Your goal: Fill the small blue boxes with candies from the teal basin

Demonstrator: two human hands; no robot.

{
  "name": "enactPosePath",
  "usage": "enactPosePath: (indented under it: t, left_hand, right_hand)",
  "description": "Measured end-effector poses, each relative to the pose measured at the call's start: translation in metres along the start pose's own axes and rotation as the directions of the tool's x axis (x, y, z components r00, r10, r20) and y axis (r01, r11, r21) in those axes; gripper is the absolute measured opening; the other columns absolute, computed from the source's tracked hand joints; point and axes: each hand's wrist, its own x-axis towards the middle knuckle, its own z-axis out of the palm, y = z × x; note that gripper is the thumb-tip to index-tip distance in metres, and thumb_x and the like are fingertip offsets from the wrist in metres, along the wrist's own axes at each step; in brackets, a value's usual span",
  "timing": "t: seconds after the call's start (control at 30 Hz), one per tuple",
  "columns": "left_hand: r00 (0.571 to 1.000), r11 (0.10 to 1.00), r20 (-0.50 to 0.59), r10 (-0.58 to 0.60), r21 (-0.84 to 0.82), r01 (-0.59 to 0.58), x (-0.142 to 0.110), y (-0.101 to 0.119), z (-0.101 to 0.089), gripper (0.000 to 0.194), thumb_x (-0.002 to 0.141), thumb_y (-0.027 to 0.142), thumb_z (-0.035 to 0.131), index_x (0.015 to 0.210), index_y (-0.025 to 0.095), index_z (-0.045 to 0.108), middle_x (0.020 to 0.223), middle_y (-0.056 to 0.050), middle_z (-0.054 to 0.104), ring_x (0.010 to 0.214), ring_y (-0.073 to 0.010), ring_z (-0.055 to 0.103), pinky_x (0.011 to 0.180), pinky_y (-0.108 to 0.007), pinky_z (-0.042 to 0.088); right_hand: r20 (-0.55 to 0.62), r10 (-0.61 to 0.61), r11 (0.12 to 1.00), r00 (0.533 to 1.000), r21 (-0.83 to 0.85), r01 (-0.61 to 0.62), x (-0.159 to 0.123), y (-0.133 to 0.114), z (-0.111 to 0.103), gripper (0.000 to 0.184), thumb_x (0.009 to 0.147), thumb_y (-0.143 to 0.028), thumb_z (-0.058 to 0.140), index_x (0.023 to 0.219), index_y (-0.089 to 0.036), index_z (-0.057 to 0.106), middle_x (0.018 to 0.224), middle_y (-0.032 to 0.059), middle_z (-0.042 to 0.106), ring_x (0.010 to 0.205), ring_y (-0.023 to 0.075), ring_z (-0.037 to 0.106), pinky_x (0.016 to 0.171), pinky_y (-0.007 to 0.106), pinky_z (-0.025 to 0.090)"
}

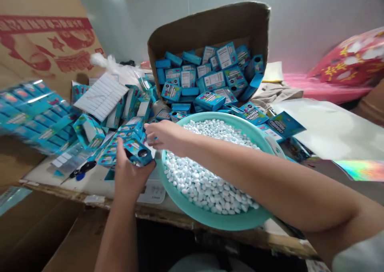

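My left hand (130, 174) is closed round a small blue candy box (136, 150), with thumb and fingers on either side and a dark opening facing me. Across the teal basin (216, 222) reaches my right arm. My right hand (163, 135) is beside the box, its fingers curled in; whatever they pinch is hidden. White and pale-blue candies (207, 184) fill much of the basin, partly covered by my forearm. Under my left hand's box lie several similar blue boxes (109, 154). A white scale (153, 192) shows partly between my left hand and the basin.
A tipped cardboard carton (210, 26) full of small blue boxes stands behind the basin. Clear-wrapped packs of boxes (33, 114) are at the left. A black-handled tool (84, 168) lies near the table's front edge (186, 222). A red bag (354, 60) sits at the back right.
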Motion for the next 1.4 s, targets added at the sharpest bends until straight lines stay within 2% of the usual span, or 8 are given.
enactPosePath:
  t: [0.07, 0.17, 0.4, 0.63, 0.73, 0.9, 1.1, 1.4]
  left_hand:
    - [0.967, 0.954, -0.124, 0.224, 0.233, -0.191, 0.013, 0.016, -0.017, 0.121, 0.066, 0.038, 0.088, 0.164, 0.014, 0.021, 0.153, -0.027, 0.047, 0.142, -0.0497, 0.045, 0.115, -0.067, 0.038]
    - [0.832, 0.738, 0.034, 0.554, 0.443, -0.509, 0.038, 0.043, -0.035, 0.101, 0.075, 0.029, 0.079, 0.163, 0.019, 0.03, 0.15, -0.022, 0.052, 0.14, -0.0483, 0.046, 0.117, -0.064, 0.035]
    - [0.612, 0.425, 0.369, 0.699, 0.474, -0.771, 0.075, 0.081, -0.033, 0.076, 0.094, 0.011, 0.054, 0.159, 0.044, 0.034, 0.153, -0.008, 0.052, 0.143, -0.0406, 0.042, 0.118, -0.062, 0.028]
    - [0.53, 0.204, 0.369, 0.764, 0.641, -0.74, 0.07, 0.073, -0.03, 0.075, 0.095, 0.015, 0.058, 0.162, 0.036, 0.032, 0.142, -0.015, 0.056, 0.13, -0.0384, 0.053, 0.105, -0.053, 0.042]
    - [0.455, 0.124, 0.305, 0.837, 0.703, -0.7, 0.068, 0.068, -0.031, 0.076, 0.094, 0.021, 0.064, 0.162, 0.033, 0.032, 0.141, -0.016, 0.056, 0.127, -0.0371, 0.055, 0.103, -0.05, 0.043]
    - [0.505, 0.171, 0.324, 0.8, 0.684, -0.709, 0.079, 0.072, -0.03, 0.083, 0.093, 0.026, 0.067, 0.165, 0.027, 0.025, 0.137, -0.019, 0.057, 0.126, -0.0398, 0.054, 0.103, -0.051, 0.043]
    - [0.295, 0.089, 0.249, 0.922, 0.606, -0.79, 0.093, 0.067, -0.024, 0.09, 0.09, 0.021, 0.069, 0.166, 0.024, 0.02, 0.13, -0.019, 0.06, 0.126, -0.0371, 0.055, 0.108, -0.05, 0.043]
    - [0.451, 0.148, 0.388, 0.804, 0.604, -0.783, 0.091, 0.064, -0.011, 0.076, 0.096, 0.016, 0.056, 0.165, 0.028, 0.026, 0.138, -0.018, 0.059, 0.13, -0.0376, 0.053, 0.108, -0.051, 0.04]
  right_hand:
    - [0.041, 0.133, 0.937, 0.99, 0.319, -0.139, 0.0, 0.001, 0.008, 0.035, 0.107, -0.039, 0.048, 0.077, -0.022, 0.052, 0.071, -0.0008, 0.056, 0.071, 0.0162, 0.064, 0.065, 0.026, 0.056]
    - [0.083, 0.203, 0.743, 0.976, 0.636, -0.209, 0.0, -0.001, 0.009, 0.036, 0.111, -0.037, 0.042, 0.08, -0.022, 0.053, 0.073, 0.0019, 0.057, 0.074, 0.0183, 0.064, 0.063, 0.027, 0.057]
    - [-0.059, 0.172, 0.633, 0.983, 0.772, -0.064, 0.012, 0.005, -0.001, 0.03, 0.111, -0.027, 0.031, 0.093, -0.019, 0.053, 0.075, 0.0007, 0.053, 0.07, 0.017, 0.06, 0.06, 0.026, 0.059]
    - [-0.086, 0.179, 0.697, 0.98, 0.714, -0.065, 0.021, 0.007, -0.007, 0.017, 0.103, -0.016, 0.042, 0.095, -0.015, 0.058, 0.079, 0.0036, 0.059, 0.066, 0.0191, 0.061, 0.053, 0.027, 0.059]
    - [-0.066, 0.203, 0.708, 0.977, 0.699, -0.099, 0.023, 0.002, -0.013, 0.02, 0.103, -0.015, 0.042, 0.089, -0.014, 0.057, 0.076, 0.0038, 0.058, 0.061, 0.0166, 0.057, 0.051, 0.026, 0.059]
    - [-0.056, 0.247, 0.691, 0.967, 0.71, -0.135, 0.023, -0.003, -0.019, 0.029, 0.108, -0.022, 0.037, 0.084, -0.016, 0.052, 0.072, 0.0017, 0.052, 0.058, 0.0155, 0.056, 0.051, 0.027, 0.061]
    - [-0.11, 0.274, 0.688, 0.956, 0.716, -0.115, 0.027, 0.0, -0.017, 0.017, 0.101, -0.012, 0.043, 0.087, -0.017, 0.052, 0.07, -0.0012, 0.05, 0.05, 0.012, 0.05, 0.044, 0.02, 0.055]
    - [-0.137, 0.21, 0.813, 0.968, 0.574, -0.095, 0.025, 0.006, -0.013, 0.027, 0.1, -0.008, 0.035, 0.115, -0.017, 0.057, 0.088, 0.0029, 0.062, 0.062, 0.0147, 0.062, 0.059, 0.028, 0.064]
